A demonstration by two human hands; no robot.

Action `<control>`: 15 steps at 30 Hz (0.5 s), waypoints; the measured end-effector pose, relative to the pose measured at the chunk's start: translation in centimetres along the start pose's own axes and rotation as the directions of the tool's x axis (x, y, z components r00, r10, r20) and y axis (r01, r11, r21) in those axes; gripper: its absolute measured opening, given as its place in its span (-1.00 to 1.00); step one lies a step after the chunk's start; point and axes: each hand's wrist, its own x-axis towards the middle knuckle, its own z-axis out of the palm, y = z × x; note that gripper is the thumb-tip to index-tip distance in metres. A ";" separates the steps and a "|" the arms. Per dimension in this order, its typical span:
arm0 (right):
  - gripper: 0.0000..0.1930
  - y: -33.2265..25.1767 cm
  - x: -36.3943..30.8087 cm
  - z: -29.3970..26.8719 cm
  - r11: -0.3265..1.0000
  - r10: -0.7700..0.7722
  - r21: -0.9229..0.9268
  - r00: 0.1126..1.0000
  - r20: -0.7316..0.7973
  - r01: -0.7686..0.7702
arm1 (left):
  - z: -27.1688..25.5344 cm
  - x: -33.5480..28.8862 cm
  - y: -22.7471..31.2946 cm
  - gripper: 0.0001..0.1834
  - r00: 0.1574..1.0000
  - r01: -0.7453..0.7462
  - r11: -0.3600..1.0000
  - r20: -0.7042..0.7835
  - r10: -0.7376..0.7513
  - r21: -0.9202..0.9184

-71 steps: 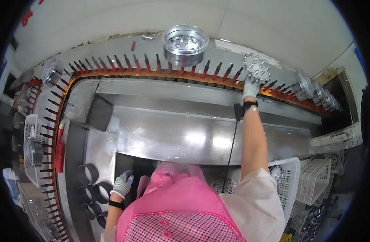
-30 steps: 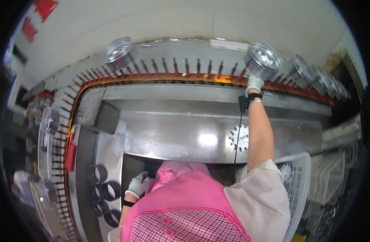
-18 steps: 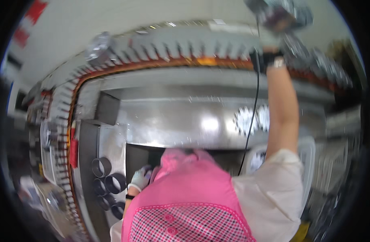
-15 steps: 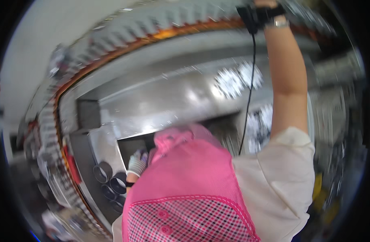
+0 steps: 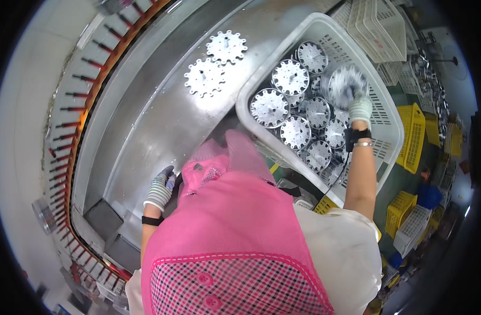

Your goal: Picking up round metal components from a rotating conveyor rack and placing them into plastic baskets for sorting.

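My right hand (image 5: 360,108), in a pale glove with a dark band at the wrist, reaches into a large white plastic basket (image 5: 254,137). Its fingers close on a round metal part (image 5: 343,84) with a notched rim, smeared by motion. Several similar metal parts (image 5: 291,77) lie stacked in the basket around it. My left hand (image 5: 160,190), in a striped glove with darker fingertips, rests at the near edge of the steel counter (image 5: 140,152). Its fingers are stretched out and hold nothing that I can see. Two notched metal discs (image 5: 204,77) with centre pins lie flat on the counter.
A curved track with a row of red-tipped pegs (image 5: 72,109) runs along the far left side. White baskets (image 5: 374,29) are stacked beyond the large one. Yellow crates (image 5: 410,137) stand on the green floor at the right.
My view has turned toward the right, bringing the basket fully in. My right hand has come down from high over the track into the basket. My left hand stays near the counter's edge.
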 end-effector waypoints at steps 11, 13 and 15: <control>-0.66 4.6 -2.7 14.5 0.994 0.073 0.035 0.866 0.495 -0.104 | 1.9 -1.4 1.7 -0.64 0.998 -0.032 0.997 -0.046 0.035 0.070; -0.67 4.2 -2.0 15.4 0.985 0.054 0.120 0.872 0.487 -0.128 | 2.0 -2.0 2.8 -0.64 0.999 -0.003 0.996 -0.047 0.007 0.094; -0.69 4.5 -0.5 17.8 0.968 0.061 0.194 0.897 0.438 -0.160 | 1.8 -2.2 5.2 -0.64 0.998 0.027 0.994 -0.068 -0.020 0.104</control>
